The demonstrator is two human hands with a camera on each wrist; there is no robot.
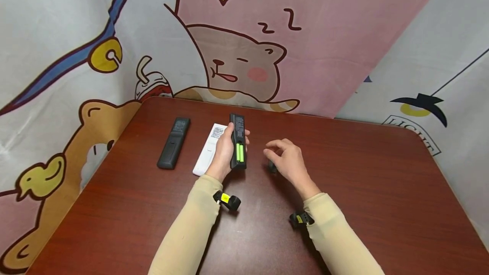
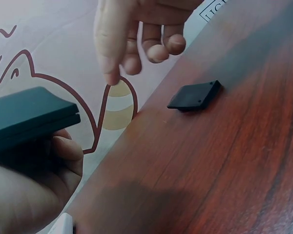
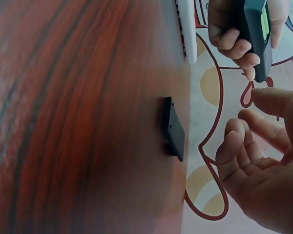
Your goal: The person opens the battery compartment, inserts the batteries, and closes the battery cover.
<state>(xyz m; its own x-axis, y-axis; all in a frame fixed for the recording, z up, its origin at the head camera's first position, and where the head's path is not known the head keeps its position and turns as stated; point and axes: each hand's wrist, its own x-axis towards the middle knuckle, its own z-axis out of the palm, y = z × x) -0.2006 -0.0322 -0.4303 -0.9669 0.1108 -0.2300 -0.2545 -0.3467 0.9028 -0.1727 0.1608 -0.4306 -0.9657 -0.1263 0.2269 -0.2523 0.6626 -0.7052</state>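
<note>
My left hand point(image 1: 224, 150) grips a black remote control point(image 1: 238, 127), its back turned up and its battery bay uncovered. Two green batteries point(image 1: 240, 152) lie side by side in that bay. Seen from the left wrist, the remote point(image 2: 34, 117) shows its end and side. My right hand point(image 1: 288, 160) hovers over the table to the right, fingers loosely bent, nothing between them. Below it a small black battery cover point(image 2: 195, 96) lies on the table, mostly hidden by the hand in the head view; the right wrist view shows the cover point(image 3: 172, 129) apart from the fingers.
A white remote point(image 1: 202, 156) lies on the table just left of my left hand, partly covered by it. Farther left lies another black remote point(image 1: 173, 143), back up. The brown table point(image 1: 382, 190) ends at a cartoon-print cloth point(image 1: 324, 46) behind.
</note>
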